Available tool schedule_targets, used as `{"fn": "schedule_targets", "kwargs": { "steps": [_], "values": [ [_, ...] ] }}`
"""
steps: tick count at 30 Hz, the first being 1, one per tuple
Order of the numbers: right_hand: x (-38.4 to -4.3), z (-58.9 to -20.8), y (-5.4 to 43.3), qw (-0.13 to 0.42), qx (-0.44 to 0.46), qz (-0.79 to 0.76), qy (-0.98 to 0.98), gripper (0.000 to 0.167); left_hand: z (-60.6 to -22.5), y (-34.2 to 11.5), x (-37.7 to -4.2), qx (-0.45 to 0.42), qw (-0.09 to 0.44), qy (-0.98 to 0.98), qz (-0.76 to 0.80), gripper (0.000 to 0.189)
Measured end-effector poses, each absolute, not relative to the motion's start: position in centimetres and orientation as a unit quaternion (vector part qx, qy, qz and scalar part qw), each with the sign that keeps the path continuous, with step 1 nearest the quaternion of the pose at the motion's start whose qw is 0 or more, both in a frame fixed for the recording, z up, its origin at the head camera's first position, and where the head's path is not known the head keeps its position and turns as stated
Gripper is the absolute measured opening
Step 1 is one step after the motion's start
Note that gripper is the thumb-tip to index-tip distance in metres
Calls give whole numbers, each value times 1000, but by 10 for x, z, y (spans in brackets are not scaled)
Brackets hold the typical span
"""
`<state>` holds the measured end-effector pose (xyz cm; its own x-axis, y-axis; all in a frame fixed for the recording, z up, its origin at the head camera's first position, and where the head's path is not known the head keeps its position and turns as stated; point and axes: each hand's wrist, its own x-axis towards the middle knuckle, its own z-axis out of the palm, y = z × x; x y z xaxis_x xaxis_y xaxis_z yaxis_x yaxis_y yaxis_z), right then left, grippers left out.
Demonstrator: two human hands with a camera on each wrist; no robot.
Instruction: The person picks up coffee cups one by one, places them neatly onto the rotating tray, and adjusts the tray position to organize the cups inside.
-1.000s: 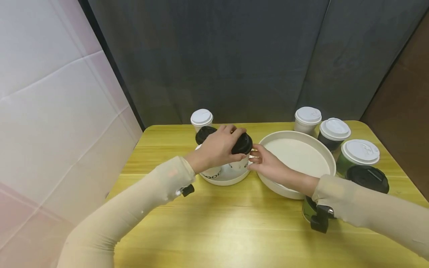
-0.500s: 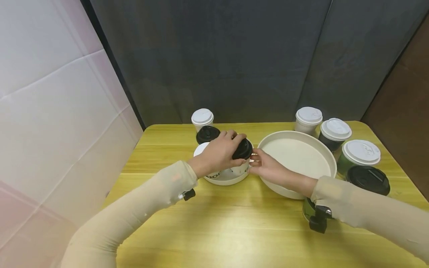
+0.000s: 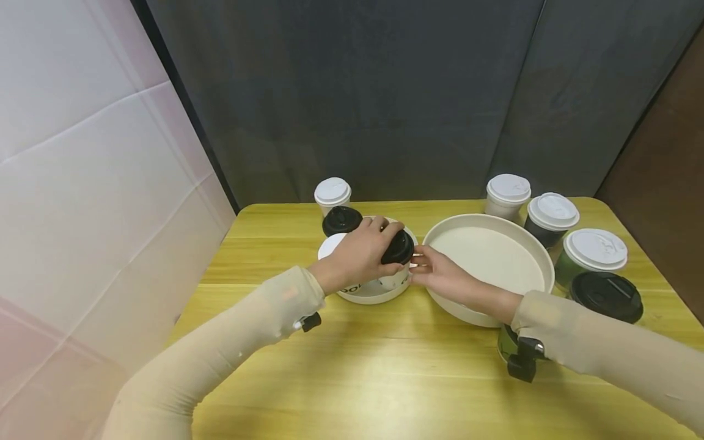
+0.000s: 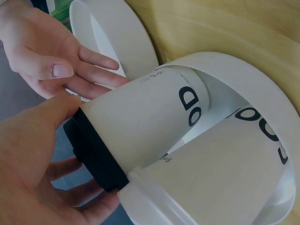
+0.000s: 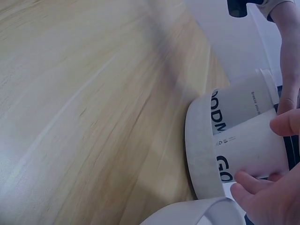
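Note:
My left hand grips a white paper cup from above, fingers and thumb around its black lid. The cup stands inside a small round white tray, its base within the rim. Beside it in the same tray is another white paper cup with a white lid, partly behind my left hand. My right hand is at the gripped cup's right side, fingers extended and loosely bent. Its fingertips lie close against the cup wall; whether they touch is hard to tell.
A larger round cream tray sits right of the small one, under my right forearm. A black-lidded cup and a white-lidded cup stand behind the small tray. Several lidded cups line the table's right side, including a green one.
My left hand has lowered the black-lidded cup slightly into the small tray, then stayed nearly still. My right hand has barely shifted beside it.

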<state>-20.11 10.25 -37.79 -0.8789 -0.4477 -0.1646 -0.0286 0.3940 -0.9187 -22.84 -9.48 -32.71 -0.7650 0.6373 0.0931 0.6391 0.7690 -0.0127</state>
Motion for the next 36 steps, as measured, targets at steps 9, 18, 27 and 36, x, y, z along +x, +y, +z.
{"fn": "schedule_targets", "kwargs": {
  "steps": [9, 18, 27, 36],
  "values": [
    [-202, -381, 103, 203, -149, -528, 811, 69, -332, -97, -227, -341, 43, -939, -4, 77],
    [-203, -383, 101, 198, -152, -529, 811, 67, -334, -99, -226, -341, 47, -939, -14, 76],
    [-203, -384, 102, 193, -156, -524, 814, 66, -335, -97, -225, -331, 39, -943, -11, 79],
    [-196, -371, 101, 165, -140, -495, 841, 65, -324, -96, -206, -343, 137, -928, -53, 67]
  ]
}}
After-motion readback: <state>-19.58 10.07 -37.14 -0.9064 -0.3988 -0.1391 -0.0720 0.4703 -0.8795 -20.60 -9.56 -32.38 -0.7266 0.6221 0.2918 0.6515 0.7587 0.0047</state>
